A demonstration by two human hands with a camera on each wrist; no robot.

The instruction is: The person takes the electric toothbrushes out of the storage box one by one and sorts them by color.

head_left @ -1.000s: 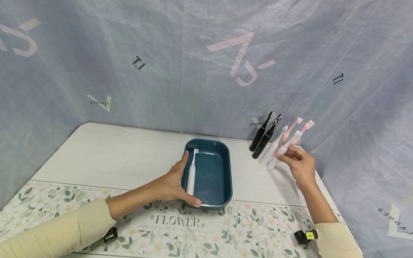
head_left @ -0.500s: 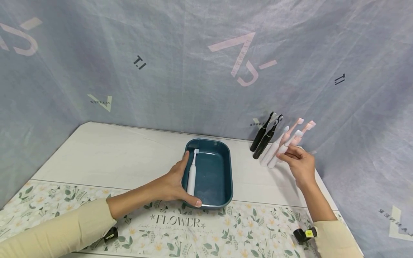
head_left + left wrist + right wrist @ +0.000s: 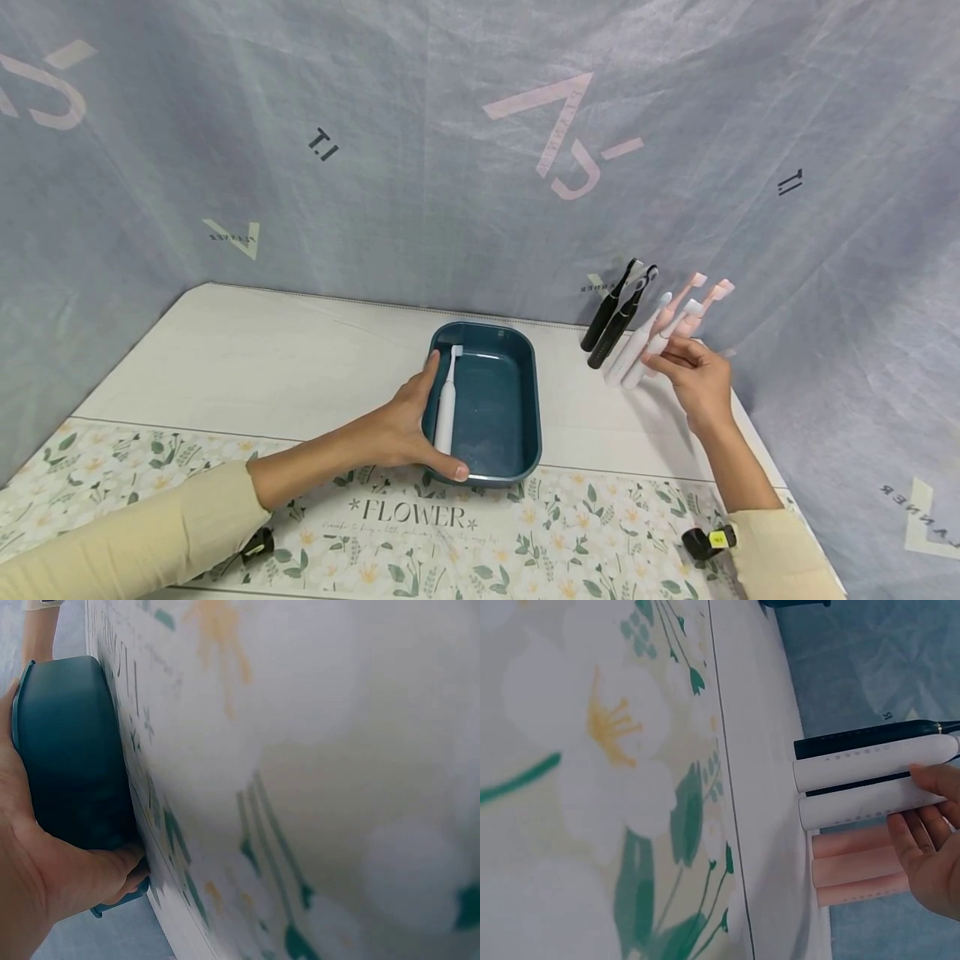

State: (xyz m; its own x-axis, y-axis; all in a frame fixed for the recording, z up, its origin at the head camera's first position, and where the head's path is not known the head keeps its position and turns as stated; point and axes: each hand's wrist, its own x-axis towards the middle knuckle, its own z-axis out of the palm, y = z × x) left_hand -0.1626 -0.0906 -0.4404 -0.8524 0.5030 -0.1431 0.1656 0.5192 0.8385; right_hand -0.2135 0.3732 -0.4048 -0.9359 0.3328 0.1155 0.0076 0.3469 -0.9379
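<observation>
My left hand [image 3: 397,429] grips the left side of a dark teal plastic tub [image 3: 495,408], thumb over the near rim and fingers along the left wall. Inside the tub, against that wall, lies a white electric toothbrush [image 3: 445,417]. At the right, my right hand [image 3: 699,383] pinches the handle of another white electric toothbrush [image 3: 855,809] between thumb and fingers. This one is upright, its base at the table surface. A second white toothbrush [image 3: 630,352] stands close beside it. Behind my fingers are pink toothbrushes [image 3: 855,871], partly hidden in the head view.
Two black electric toothbrushes [image 3: 617,333] stand just left of the white ones. A white cloth with a floral printed band [image 3: 570,533] covers the table. Grey-blue fabric [image 3: 375,167] hangs behind the table and at its sides.
Almost nothing differs. Both hands keep their places, the left at the tub and the right at the white toothbrush, which has shifted very slightly.
</observation>
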